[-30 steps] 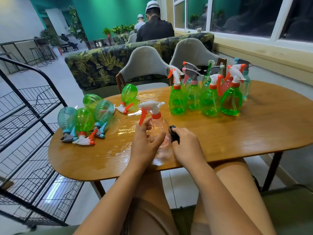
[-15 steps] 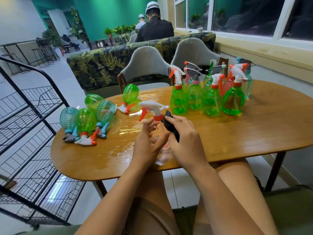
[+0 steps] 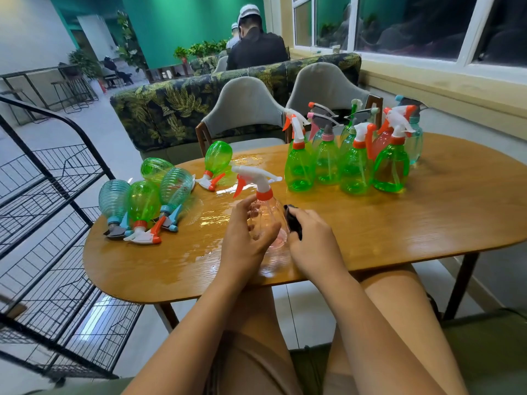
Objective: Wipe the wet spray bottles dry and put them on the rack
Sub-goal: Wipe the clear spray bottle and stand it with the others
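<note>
The grip of the left hand [image 3: 245, 240] is closed around the clear pinkish plastic spray bottle with a white and orange trigger head [image 3: 263, 208], the fingers curled on its body from the left side. The grip of the right hand [image 3: 312, 240] pinches a small dark cloth [image 3: 293, 220] and holds it against the right side of the same bottle. The bottle stands between the two hands, at the centre of the frame, on the oval wooden table [image 3: 427, 223]. Its long axis is upright and its orange trigger hangs toward the left of the frame. The table surface around it shines with water.

The black wire rack [image 3: 42, 172] is at the left edge of the frame, beside the table and with shelves lower than the table top. So the rack lies to the left of the bottle, and the left hand is the nearer one and already has the body. In my judgement the wiping is not finished yet. After it, the bottle would go left and down, passing the group of ribbed green and blue bottles lying on their sides [image 3: 142, 201] in the middle left. The cluster of upright green bottles [image 3: 353, 166] in the upper right is well apart from this way
</note>
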